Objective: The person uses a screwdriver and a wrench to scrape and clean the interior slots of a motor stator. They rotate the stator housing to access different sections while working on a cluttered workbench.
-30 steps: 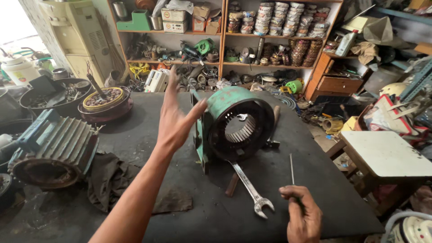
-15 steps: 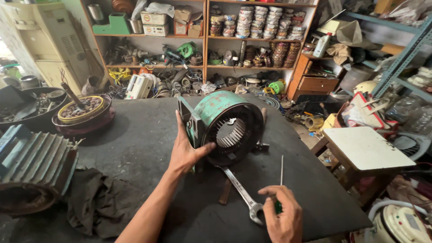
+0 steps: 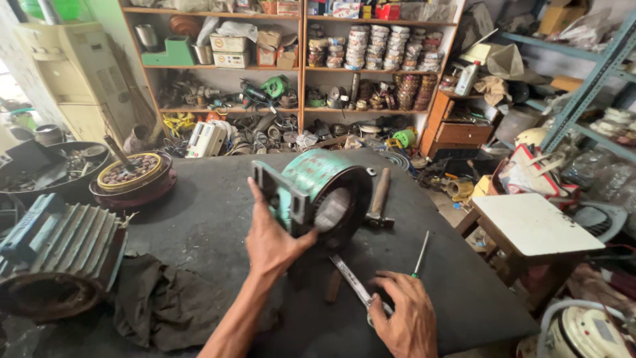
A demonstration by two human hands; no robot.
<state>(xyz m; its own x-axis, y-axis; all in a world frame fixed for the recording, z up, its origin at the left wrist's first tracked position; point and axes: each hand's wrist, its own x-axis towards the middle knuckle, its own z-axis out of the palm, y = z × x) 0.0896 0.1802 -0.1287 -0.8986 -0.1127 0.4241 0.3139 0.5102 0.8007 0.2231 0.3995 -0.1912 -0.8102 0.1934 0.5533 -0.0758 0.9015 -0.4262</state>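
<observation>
A green motor housing [image 3: 318, 195] is seen resting on its side near the middle of the dark worktop [image 3: 199, 219], its open bore turned toward the right. The left hand [image 3: 271, 242] is laid against the housing's near flank, fingers spread and thumb braced on the casing, so the body is being steadied rather than gripped. The right hand [image 3: 404, 318] is set down on the lower end of a flat spanner [image 3: 351, 282] that lies on the worktop just below the housing; its fingers are curled over the tool, but whether it is pinched or merely covered cannot be told. A thin green-handled screwdriver [image 3: 419, 257] lies just beside that hand, and a hammer [image 3: 379, 199] touches the housing's right side. The step in hand is judged to be a bracing of the housing while a tool is taken up; a firm hold against rolling would be called for.
</observation>
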